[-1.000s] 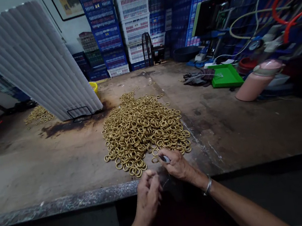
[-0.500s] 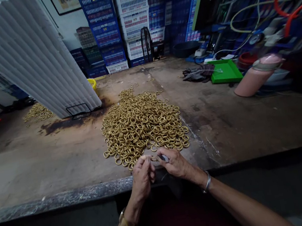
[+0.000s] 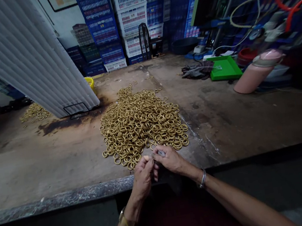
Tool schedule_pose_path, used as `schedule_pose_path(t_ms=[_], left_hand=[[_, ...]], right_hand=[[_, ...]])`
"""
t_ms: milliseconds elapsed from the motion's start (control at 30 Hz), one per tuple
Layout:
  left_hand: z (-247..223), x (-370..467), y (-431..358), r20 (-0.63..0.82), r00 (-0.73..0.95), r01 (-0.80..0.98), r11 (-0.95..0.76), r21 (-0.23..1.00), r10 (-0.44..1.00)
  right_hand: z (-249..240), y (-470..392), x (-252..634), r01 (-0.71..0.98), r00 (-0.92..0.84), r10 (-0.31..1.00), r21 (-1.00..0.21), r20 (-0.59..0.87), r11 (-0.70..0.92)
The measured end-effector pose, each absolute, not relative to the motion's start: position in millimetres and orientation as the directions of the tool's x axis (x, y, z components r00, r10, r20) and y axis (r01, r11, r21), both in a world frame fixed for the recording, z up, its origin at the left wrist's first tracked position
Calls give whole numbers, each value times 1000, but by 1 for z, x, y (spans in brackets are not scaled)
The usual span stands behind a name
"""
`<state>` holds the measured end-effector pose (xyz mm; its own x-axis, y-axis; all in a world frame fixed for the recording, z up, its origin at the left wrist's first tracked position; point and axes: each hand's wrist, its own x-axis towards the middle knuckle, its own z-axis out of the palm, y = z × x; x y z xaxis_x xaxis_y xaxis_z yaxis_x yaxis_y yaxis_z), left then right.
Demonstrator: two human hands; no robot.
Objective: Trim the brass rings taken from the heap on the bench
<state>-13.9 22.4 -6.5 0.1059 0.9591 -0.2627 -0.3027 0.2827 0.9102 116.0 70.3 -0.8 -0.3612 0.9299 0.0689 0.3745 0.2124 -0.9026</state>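
A wide pile of brass-coloured rings (image 3: pixel 141 122) lies on the worktable (image 3: pixel 61 161). At its near edge, my left hand (image 3: pixel 144 173) is closed, thumb and fingers pinched together, with a watch on the wrist. My right hand (image 3: pixel 172 159) meets it fingertip to fingertip. It is closed round a small grey object (image 3: pixel 161 153), whose kind I cannot make out. Whatever lies between the fingertips of the two hands is too small and covered to name.
A leaning white corrugated stack (image 3: pixel 28 60) in a black wire stand is at the left, with a yellow basket (image 3: pixel 89 83) behind. Smaller rings pile (image 3: pixel 34 112) at far left. On the right are a green tray (image 3: pixel 224 67), dark gloves (image 3: pixel 197 70) and a pink cylinder (image 3: pixel 256 73).
My hands have drawn closer together at the fingertips, and the ring seen between them before is now hidden. The view has shifted slightly.
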Motion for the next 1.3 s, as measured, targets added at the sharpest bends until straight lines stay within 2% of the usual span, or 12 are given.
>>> schedule_pose_path(t_ms=[167,267,367,500,633,733,867,1000,1100,1200,1300], left_hand=[[-5,-15,22,-273,143,-362,307,880,951],[-3,-14,22,-285,122,-394,310,865,951],[-2,-13,22,-283,86,-402,293,867,955],[-2,-12,24,-274,41,-362,270,892,961],[-4,-10,25,-269,24,-333,261,906,963],[-7,-10,25,-257,19,-327,249,912,966],[-9,-11,24,-233,21,-341,226,912,972],[1,-13,18,-206,96,-425,227,876,974],[8,-14,16,-220,161,-518,272,811,962],[5,-15,19,-290,157,-601,325,730,944],[-3,-17,23,-316,150,-659,333,675,937]], right_hand=[[0,73,114,274,-355,935,-957,-6,97],[-4,75,115,318,-283,959,-945,-18,76],[-8,74,118,474,-250,963,-855,99,211],[-10,67,122,617,-435,886,-664,159,422],[-10,63,122,702,-467,874,-546,133,458],[-10,64,120,726,-482,870,-508,105,464],[-9,66,118,784,-469,883,-457,7,420],[-8,76,124,880,-341,939,-361,-32,308],[-3,92,133,927,-223,974,-304,29,221],[3,112,137,933,-135,980,-315,145,175],[6,132,136,940,-68,980,-317,189,126]])
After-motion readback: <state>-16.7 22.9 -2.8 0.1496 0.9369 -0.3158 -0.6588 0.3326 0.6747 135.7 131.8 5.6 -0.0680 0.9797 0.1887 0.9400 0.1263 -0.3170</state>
